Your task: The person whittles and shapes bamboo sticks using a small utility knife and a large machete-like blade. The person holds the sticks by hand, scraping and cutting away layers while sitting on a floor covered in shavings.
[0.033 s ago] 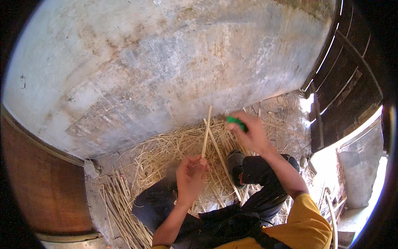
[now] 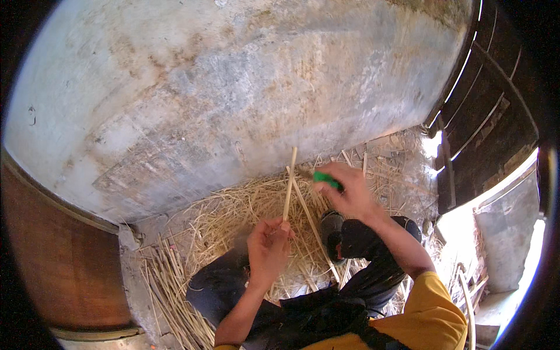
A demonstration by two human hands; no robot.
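My left hand (image 2: pixel 269 242) is closed round the lower end of a pale bamboo strip (image 2: pixel 290 184), which stands up and away from me toward the wall. To its right, my right hand (image 2: pixel 350 189) grips a green-handled tool (image 2: pixel 328 179). A blurred, narrow part juts from the handle toward the strip; I cannot make out its kind, and a small gap seems to separate it from the strip. Behind the held strip, a longer bamboo strip (image 2: pixel 309 216) slants down past my shoe (image 2: pixel 332 233).
Loose shavings (image 2: pixel 233 216) cover the floor between my legs and the stained wall (image 2: pixel 245 99). A bundle of thin strips (image 2: pixel 172 294) lies at lower left, beside a brown wooden panel (image 2: pixel 64 251). Dark boards (image 2: pixel 487 111) stand at right, with bright light below them.
My right hand has shifted slightly left and down with the green-handled tool, nearer the strip. The strip's tip has moved a little left; my left hand stays nearly still.
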